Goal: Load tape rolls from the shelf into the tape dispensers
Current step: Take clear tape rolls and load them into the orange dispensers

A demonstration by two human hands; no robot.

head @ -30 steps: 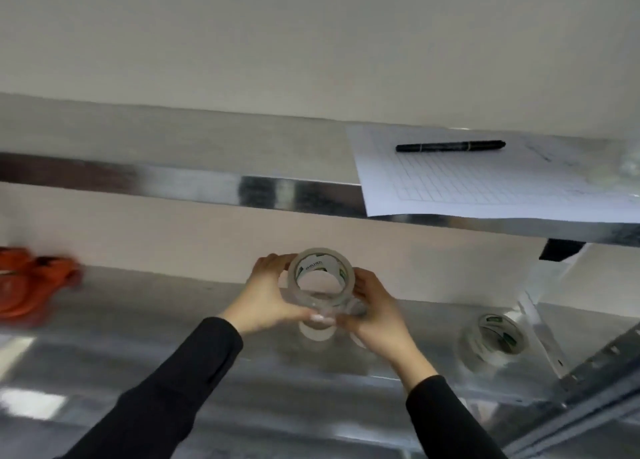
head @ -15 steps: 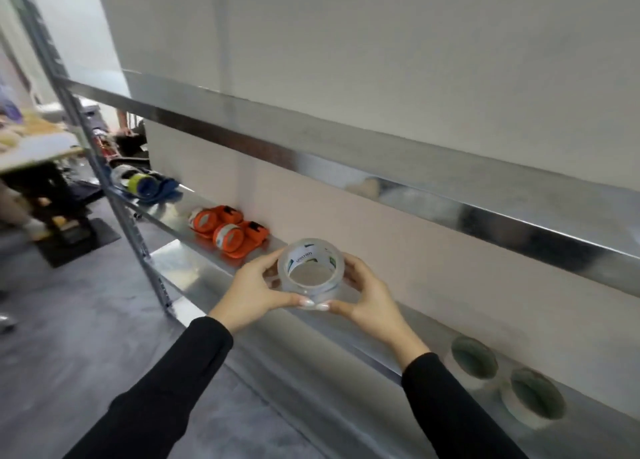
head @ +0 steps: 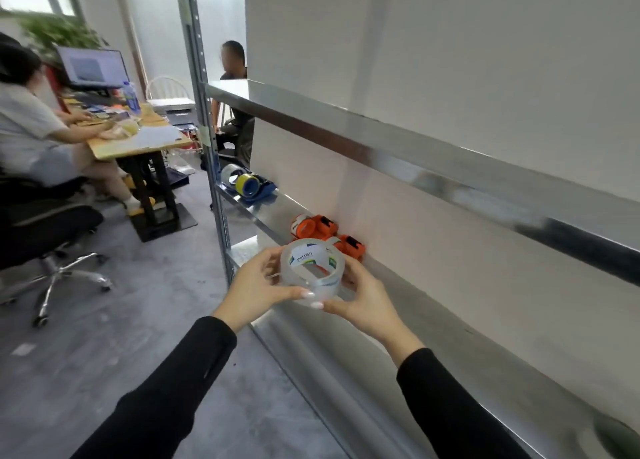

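Carrying: both hands held a clear roll (head: 313, 274) in front of the shelf (head: 460, 347), near its front edge.
Change: a second ago the roll was over the right stretch of shelf, with a paper and pen above; half a second ago the view had swung left; now the orange dispensers (head: 329, 235) sat just beyond the roll.
Meaning: the roll was off the shelf and on its way to a dispenser; loading had not begun.
Left hand (head: 258, 287): grip closed on the roll's left side, thumb under the near rim.
Right hand (head: 365, 301): grip closed on the roll's right side, fingers curled behind it.
Roll: glossy transparent tape wound on a printed white core, a short wide ring, hole facing up and toward the camera.
Dispensers: orange plastic with black parts, two side by side against the wall; a blue dispenser (head: 251, 186) lay farther left.
Shelf: bright sheet metal, smooth and reflective, long and narrow.
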